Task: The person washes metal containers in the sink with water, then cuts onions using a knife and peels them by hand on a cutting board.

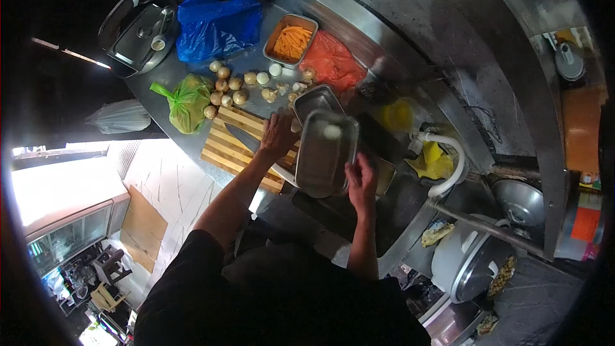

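My right hand (362, 178) grips the near right side of a rectangular metal pan (312, 170). A pale round thing (332, 131), perhaps a peeled onion or a glare, shows inside it. Behind that pan sits a second metal pan (314, 99), partly covered by it. My left hand (278, 136) is over the striped wooden cutting board (221, 147), fingers stretched forward, beside the pans. Under my left forearm lies a knife (242, 136), its blade on the board and its white handle pointing toward the near pan. Several unpeeled onions (239, 97) and peeled onions (262, 77) lie beyond the board.
Beyond are a metal container of cut carrots (293, 43), a red plastic bag (332, 61), a blue bag (218, 25) and a green bag (191, 104). To the right stand a white curved pipe (458, 160), a yellow cloth (434, 161) and a large lidded pot (467, 259).
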Motion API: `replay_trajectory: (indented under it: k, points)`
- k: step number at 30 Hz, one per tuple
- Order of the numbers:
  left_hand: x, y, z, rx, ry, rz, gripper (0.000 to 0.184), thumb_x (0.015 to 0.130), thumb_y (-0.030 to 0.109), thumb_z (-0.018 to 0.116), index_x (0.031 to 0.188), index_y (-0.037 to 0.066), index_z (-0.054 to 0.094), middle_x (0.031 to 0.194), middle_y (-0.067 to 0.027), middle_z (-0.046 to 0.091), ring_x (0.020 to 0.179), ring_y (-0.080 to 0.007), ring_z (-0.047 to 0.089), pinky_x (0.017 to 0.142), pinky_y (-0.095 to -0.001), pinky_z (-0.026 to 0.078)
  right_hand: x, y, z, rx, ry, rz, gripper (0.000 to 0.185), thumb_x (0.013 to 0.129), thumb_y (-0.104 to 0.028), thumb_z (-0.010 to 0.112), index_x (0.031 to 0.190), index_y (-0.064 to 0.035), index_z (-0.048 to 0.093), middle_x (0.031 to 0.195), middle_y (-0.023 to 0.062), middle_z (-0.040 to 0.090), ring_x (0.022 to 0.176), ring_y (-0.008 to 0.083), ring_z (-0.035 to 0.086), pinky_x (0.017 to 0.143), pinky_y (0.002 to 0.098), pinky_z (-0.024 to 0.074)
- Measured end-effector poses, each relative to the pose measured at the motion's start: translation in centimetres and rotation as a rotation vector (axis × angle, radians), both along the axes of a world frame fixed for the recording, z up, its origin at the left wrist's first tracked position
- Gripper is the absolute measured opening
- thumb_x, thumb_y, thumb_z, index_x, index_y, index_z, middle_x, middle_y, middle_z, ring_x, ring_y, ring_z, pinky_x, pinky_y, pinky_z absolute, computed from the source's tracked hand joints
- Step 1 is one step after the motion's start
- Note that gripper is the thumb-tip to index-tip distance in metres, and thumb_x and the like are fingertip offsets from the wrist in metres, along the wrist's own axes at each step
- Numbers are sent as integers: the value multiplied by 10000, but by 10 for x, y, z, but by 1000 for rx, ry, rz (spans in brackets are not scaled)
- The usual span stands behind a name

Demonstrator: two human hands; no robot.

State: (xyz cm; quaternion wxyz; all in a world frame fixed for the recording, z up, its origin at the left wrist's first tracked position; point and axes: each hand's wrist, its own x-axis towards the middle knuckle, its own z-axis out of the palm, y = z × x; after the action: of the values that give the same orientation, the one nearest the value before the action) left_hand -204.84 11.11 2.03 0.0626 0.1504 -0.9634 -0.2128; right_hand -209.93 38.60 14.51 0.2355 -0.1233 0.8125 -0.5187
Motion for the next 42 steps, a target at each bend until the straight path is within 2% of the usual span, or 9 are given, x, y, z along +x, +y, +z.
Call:
replay_trajectory:
  k: [3,7,9,15,17,25,30,38,42]
  points:
    - [-10,-8,-2,-21,-35,-13,586,864,459,717,1275,56,610,1240,-147,598,1189,-347,507,998,-489,374,31,5,15,18,-206,108,415,1018,-225,654,1329,43,593,953,56,682,872,121,616,790,295,513]
    - [-3,-30,-5,176,48,144,565,885,454,710,1255,40,605,1230,-195,605,1170,-393,533,1001,-519,384,65,-4,-28,9,-57,154,464,995,-245,646,1347,50,580,1032,230,723,937,321,721,818,398,554]
    - [13,-42,31,437,222,224,568,888,447,717,1250,27,596,1228,-217,604,1161,-419,543,992,-534,399,67,-20,-38,105,53,176,502,981,-259,660,1352,66,568,1036,241,720,945,340,718,818,411,555]
    - [73,-38,143,196,184,-133,573,932,379,707,1328,-8,557,1289,-251,579,1232,-448,521,1018,-510,426,58,-64,-79,118,273,213,387,988,-239,616,1261,34,581,859,242,658,813,411,665,705,476,503]
    - [59,-49,139,187,179,44,585,943,380,692,1351,-13,546,1308,-250,573,1254,-441,514,1048,-506,408,53,-75,-95,25,301,151,323,989,-242,610,1202,0,597,721,217,600,680,381,634,612,460,453]
    - [-81,-123,7,-354,-91,129,604,992,436,582,1411,18,463,1363,-189,526,1283,-353,494,1068,-499,388,25,-96,-98,135,134,-15,377,1020,-252,594,1283,16,561,1115,298,632,1048,469,625,847,524,486]
    - [-109,-121,-21,-393,-161,129,627,1001,496,533,1391,10,464,1328,-184,553,1249,-319,526,1056,-486,413,-10,-79,-118,178,384,-171,267,990,-195,633,1125,29,577,900,203,612,821,371,617,758,463,485]
    - [-108,-133,0,-117,-63,100,550,1014,479,572,1231,-22,510,1052,-223,686,1089,-391,656,829,-493,544,-24,-100,-98,280,522,-59,374,1015,-226,633,1259,46,554,912,185,637,804,335,644,752,442,517]
    - [-80,-97,43,6,150,145,514,955,435,671,1196,-3,551,1006,-191,687,990,-382,659,829,-510,504,-13,-108,-141,-100,-3,-146,418,1044,-309,609,1297,11,516,771,72,593,605,154,569,571,326,479]
